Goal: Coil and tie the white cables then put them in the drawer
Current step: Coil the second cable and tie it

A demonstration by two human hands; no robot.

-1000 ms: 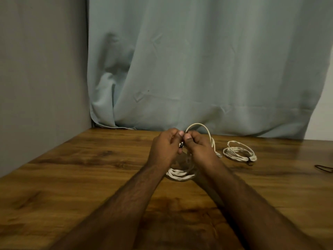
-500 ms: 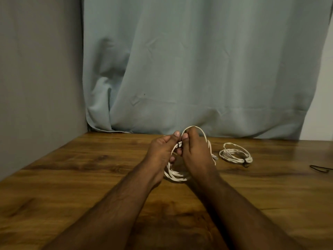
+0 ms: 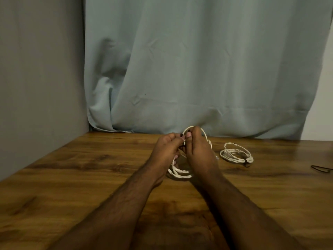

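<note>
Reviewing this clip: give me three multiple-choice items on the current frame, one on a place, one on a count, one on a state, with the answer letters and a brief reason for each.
1. Where does the tied coil lie?
A. right of the hands
B. left of the hands
C. on the curtain

2. How many white cable coils show?
A. one
B. two
C. four

3. What is the state of the held coil?
A. untouched on the table
B. hanging from the curtain
C. gripped by both hands

Answers: A, it rests on the table to the right; B, one held, one lying; C, left hand and right hand pinch its top.
</note>
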